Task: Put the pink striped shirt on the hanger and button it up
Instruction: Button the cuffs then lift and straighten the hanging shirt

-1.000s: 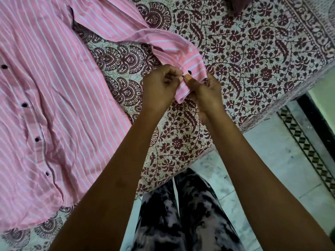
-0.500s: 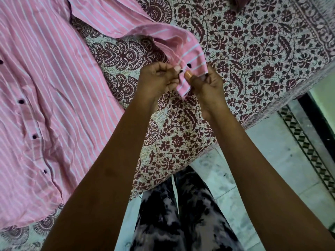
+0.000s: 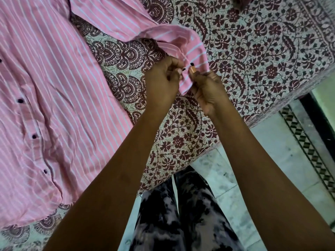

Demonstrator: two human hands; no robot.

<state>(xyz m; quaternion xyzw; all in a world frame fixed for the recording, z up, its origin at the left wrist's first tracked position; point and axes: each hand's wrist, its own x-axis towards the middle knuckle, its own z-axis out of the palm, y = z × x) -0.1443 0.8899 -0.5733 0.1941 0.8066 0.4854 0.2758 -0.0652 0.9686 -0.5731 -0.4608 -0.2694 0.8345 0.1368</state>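
Nearest, the person's patterned trousers [image 3: 181,214] stand on the marble floor [image 3: 272,169] at the bed's edge. Beyond them, both forearms reach to the sleeve cuff [image 3: 192,69] of the pink striped shirt [image 3: 54,78], held just above the floral bedsheet [image 3: 253,51]. The left hand [image 3: 161,84] pinches one cuff edge with closed fingers; the right hand [image 3: 206,89] grips the other edge, thumb by a dark cuff button [image 3: 192,64]. The step looks like fastening the cuff. Next, the button needs pushing through its hole. Further left, the shirt body lies flat, front buttons showing; no hanger is visible.
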